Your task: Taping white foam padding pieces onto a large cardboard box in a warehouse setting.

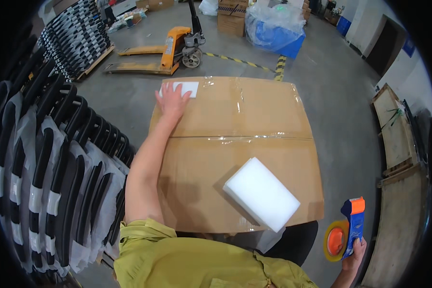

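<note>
L hand (172, 102) flat, fingers spread on white label (183, 88) at carton (235, 153) far-left corner. R hand (354, 251) grips tape dispenser (345, 232), off carton's near-right corner. Foam block (261, 193) near edge; bare floor right.

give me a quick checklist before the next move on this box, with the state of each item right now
1. Centre seam of the cardboard box taped shut: ok, clear tape runs along it.
2. White label lying flat at the far left corner: ok, the left hand presses on it.
3. Tape dispenser in hand: ok, the right hand holds it off the near right corner, away from the box.
4. Box top free of loose items: not ok, a white foam block lies on the near flap.
5. Tape left on the roll: cannot tell.
6. Room around the box: ok on the far side, the yellow pallet jack stands apart.
</note>
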Demonstrator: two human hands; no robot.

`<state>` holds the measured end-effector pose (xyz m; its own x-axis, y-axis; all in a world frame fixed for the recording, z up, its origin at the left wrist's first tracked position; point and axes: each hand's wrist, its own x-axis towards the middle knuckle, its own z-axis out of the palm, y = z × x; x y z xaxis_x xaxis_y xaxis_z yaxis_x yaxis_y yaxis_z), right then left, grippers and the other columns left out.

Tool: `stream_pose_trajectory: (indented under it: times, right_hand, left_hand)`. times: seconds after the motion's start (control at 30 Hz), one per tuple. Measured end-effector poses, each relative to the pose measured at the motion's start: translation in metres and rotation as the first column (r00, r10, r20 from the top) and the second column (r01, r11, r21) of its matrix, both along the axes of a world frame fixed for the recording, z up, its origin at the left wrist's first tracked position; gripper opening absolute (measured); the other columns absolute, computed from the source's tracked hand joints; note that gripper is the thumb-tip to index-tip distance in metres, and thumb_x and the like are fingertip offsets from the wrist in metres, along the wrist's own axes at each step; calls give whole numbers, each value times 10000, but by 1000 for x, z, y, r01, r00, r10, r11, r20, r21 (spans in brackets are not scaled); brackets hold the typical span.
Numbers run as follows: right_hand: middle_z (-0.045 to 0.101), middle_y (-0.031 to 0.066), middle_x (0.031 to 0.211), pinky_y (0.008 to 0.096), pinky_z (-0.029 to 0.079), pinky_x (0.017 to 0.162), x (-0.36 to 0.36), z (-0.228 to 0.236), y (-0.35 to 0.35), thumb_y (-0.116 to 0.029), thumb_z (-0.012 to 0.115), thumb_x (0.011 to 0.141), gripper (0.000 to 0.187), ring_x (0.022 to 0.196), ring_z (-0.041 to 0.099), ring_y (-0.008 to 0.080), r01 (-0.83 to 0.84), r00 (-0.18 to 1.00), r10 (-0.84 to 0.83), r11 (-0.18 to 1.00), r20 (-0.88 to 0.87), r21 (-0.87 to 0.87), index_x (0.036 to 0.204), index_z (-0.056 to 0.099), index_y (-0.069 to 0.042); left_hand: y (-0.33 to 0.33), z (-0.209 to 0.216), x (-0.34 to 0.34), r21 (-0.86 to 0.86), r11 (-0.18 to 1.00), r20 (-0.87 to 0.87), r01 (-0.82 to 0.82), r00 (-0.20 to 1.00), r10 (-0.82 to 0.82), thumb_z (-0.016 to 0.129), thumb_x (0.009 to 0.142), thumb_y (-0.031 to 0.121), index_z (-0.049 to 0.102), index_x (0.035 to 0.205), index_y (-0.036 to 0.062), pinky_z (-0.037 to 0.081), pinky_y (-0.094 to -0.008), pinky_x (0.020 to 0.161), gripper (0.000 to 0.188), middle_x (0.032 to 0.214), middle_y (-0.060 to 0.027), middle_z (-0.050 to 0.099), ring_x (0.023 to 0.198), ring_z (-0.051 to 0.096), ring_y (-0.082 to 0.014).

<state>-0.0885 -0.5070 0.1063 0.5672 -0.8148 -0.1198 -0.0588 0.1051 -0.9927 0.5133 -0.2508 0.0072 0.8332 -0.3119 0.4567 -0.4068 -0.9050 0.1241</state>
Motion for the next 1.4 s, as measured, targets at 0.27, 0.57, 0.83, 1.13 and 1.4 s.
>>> stream_pose_trajectory:
  times: [0.27, 0.57, 0.83, 1.13, 1.4]
  right_hand:
    - [609, 78, 750, 218, 466, 535, -5, 5, -4, -367, 699, 741, 515, 600, 586, 119, -123, 992, 123, 991, -3, -60, 965, 537, 67]
    - [651, 113, 818, 226, 478, 599, -18, 10, 11, -392, 760, 650, 589, 635, 611, 124, -391, 919, 394, 918, 25, -68, 949, 595, 87]
    - [622, 30, 714, 212, 403, 541, -7, 24, 6, -279, 786, 622, 429, 618, 538, 71, -737, 665, 747, 656, -4, -162, 869, 634, 37]
    - [628, 34, 729, 217, 417, 558, -2, 28, 18, -272, 797, 622, 433, 630, 546, 76, -776, 606, 795, 595, 12, -208, 883, 638, 35]
    - [637, 35, 757, 221, 440, 586, 2, 26, 28, -264, 802, 629, 456, 656, 560, 76, -801, 563, 821, 571, 100, -182, 922, 637, 44]
  left_hand:
    - [-9, 69, -179, -512, 604, -152, 610, 628, -763, 681, 759, 277, 569, 1147, 94, 349, -380, 1000, 443, 1291, -134, 471, 1210, 424, -300]
    - [-25, 112, -295, -134, 331, -49, 934, 327, -944, 691, 749, 386, 560, 1174, 79, 404, -358, 939, 541, 1164, -114, 568, 1100, 516, -273]
    - [-50, 128, -383, -926, 352, -301, -134, -300, -905, 587, 889, 227, 534, 1137, -17, 509, -257, 727, 351, 978, -88, 614, 856, 597, -136]
    - [-28, 131, -407, -846, 359, -215, -393, -365, -906, 558, 903, 140, 589, 1032, 6, 507, -244, 744, 188, 968, -64, 622, 807, 596, -105]
    - [-16, 131, -419, -845, 285, -121, -452, -357, -926, 541, 909, 129, 562, 1066, -2, 491, -262, 822, 206, 976, -65, 620, 894, 594, -125]
